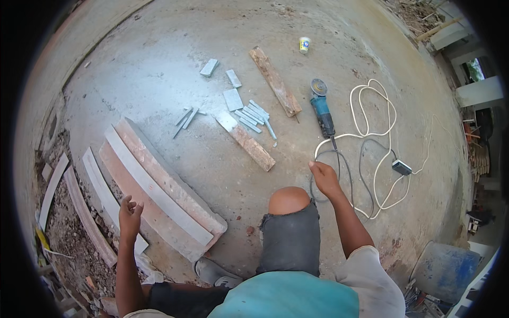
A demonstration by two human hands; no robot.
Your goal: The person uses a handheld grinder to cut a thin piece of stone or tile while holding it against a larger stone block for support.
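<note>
My left hand (130,216) hovers over the long pale strip (101,177) at the left, its fingers loosely bent and apart, with nothing seen in it. Beside it, a narrow white strip (159,192) lies along a reddish stone slab (132,183), against a thicker stone block (169,175). My right hand (324,177) is closed above the floor, right of my bare knee (289,201); whatever its fingers pinch, if anything, is hidden. Just beyond it lies a teal and black angle grinder (322,111) with a round disc, its cable running close to that hand.
Two wooden pieces (275,82) and several grey cut stone pieces (232,99) lie mid-floor, near thin offcuts (186,121). A small tub (304,45) stands farther off. White cable (389,138) loops rightward to a socket box (402,168). Rubble (87,212) borders the left; a blue-stained barrel (445,270) sits lower right.
</note>
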